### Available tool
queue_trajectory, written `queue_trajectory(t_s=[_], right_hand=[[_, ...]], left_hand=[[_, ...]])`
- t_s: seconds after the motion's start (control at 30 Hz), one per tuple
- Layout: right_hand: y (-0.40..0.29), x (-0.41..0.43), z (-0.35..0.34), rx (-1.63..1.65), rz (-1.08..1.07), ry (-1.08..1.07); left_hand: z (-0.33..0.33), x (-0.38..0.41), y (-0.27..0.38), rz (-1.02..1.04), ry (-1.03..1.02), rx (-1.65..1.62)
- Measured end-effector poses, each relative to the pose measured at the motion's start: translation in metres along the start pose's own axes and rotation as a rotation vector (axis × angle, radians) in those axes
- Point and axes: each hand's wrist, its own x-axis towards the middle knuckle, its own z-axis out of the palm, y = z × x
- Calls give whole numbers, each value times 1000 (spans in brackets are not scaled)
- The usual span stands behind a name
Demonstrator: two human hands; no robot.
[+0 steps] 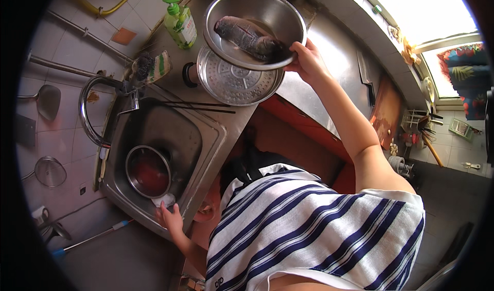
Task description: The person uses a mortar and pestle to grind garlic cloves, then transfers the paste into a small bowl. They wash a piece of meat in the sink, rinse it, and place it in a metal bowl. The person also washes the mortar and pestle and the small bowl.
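My right hand (308, 61) grips the near right rim of a stainless steel bowl (216, 5), with its thumb over the edge. A whole dark fish (247, 36) with cuts in its side lies in that bowl. Partly under the bowl is a perforated steel steamer tray (235, 84) on a pot with a black handle. Down in the sink (185, 136), a smaller metal bowl (148, 171) contains reddish liquid. My left hand (171, 215) is by the sink's near edge, fingers apart, beside something white and crumpled (164, 200) touching the smaller bowl.
Chopsticks (200, 106) lie across the sink's corner, near a curved faucet (85, 109). A green pump bottle (180, 24) and a sponge (159, 67) stand behind. On the right counter are a knife (366, 78) and a wooden cutting board (386, 105). Utensils hang on the tiled wall.
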Motion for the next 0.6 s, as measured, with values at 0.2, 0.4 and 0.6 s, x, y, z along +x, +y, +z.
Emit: queue_trajectory(t_s=[0.2,0.4,0.6], right_hand=[[-14,36,53,-86,-313,-60],[6,18,49,-29,-139,-111],[22,-9,40,-115,-179,-281]], left_hand=[[13,-73,-24,-206,2,-78],[35,-81,-15,-113,92,-126],[-2,-17,50,14,-14,-38]])
